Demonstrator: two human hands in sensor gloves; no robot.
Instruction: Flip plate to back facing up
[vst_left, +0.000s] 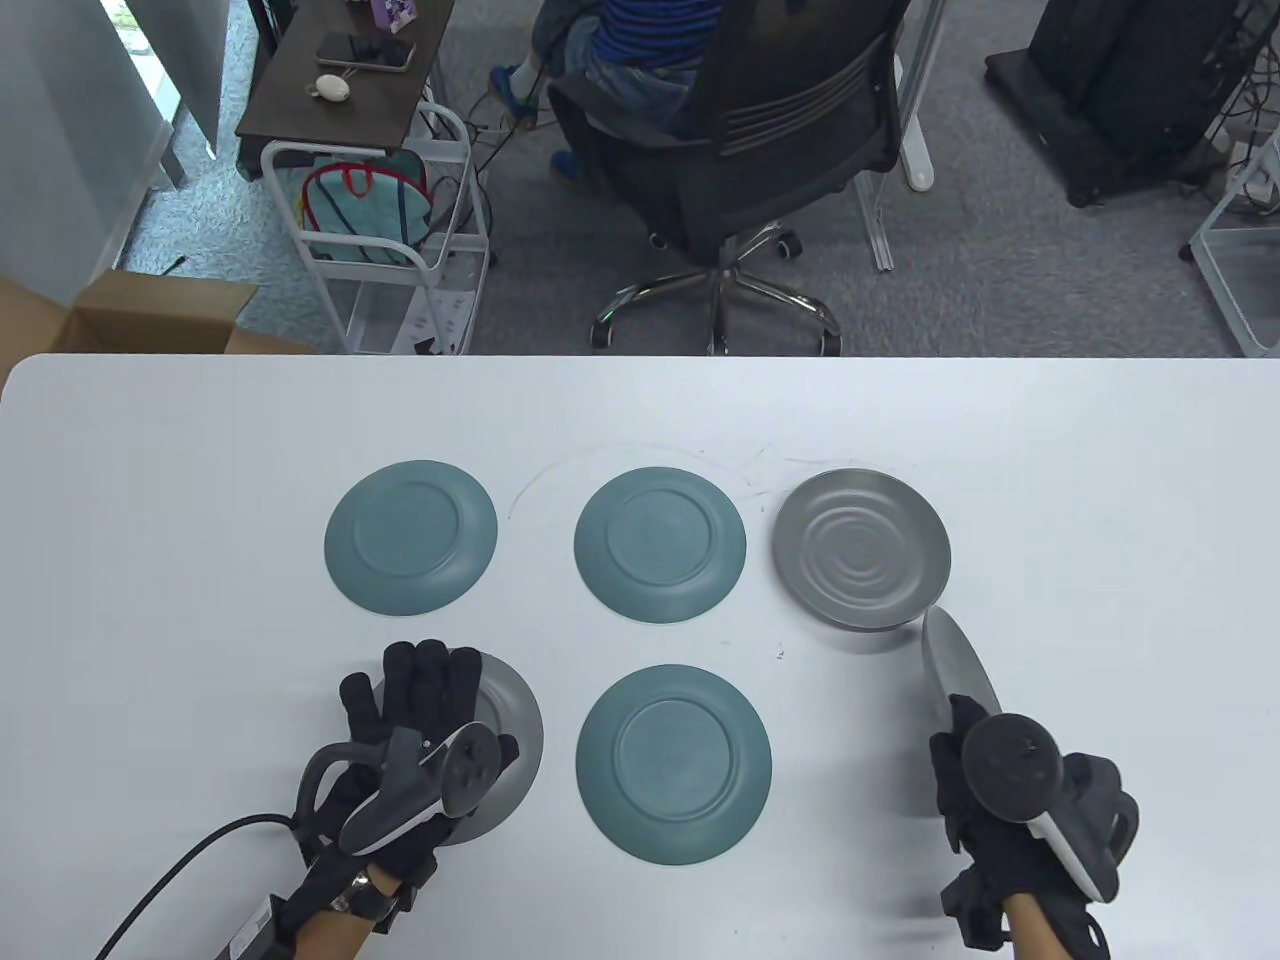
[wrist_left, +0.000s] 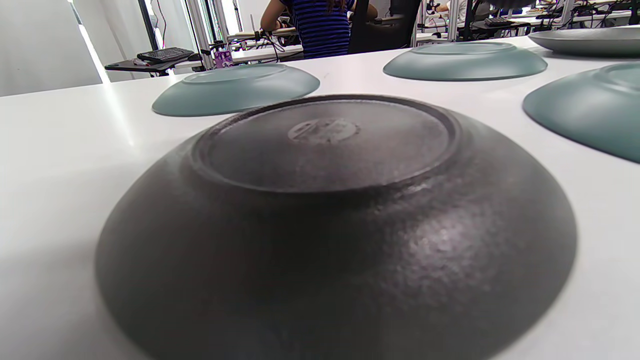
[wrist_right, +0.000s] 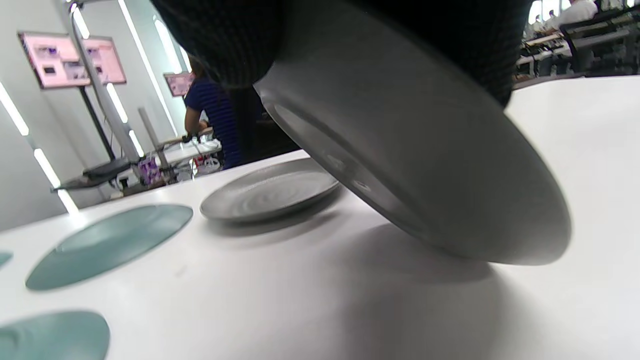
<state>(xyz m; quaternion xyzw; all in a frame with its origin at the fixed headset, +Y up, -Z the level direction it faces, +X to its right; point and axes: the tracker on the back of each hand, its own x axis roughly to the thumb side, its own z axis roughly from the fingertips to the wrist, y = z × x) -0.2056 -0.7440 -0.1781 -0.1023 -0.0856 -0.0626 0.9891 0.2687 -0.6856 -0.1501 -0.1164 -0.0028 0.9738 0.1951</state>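
My right hand (vst_left: 975, 745) grips a grey plate (vst_left: 955, 665) by its near rim and holds it tilted on edge, lifted above the table at the front right. In the right wrist view the plate (wrist_right: 425, 165) hangs steeply under my gloved fingers (wrist_right: 225, 40). My left hand (vst_left: 420, 700) rests flat over a dark grey plate (vst_left: 515, 720) lying back up at the front left. The left wrist view shows that plate's foot ring (wrist_left: 325, 145) facing up. A grey plate (vst_left: 860, 550) lies face up, ripples showing, at the back right.
Three teal plates lie back up: back left (vst_left: 410, 535), back middle (vst_left: 660, 545) and front middle (vst_left: 675, 762). The white table's far edge (vst_left: 640, 358) borders an office chair (vst_left: 760, 150) with a seated person and a wire cart (vst_left: 380, 250).
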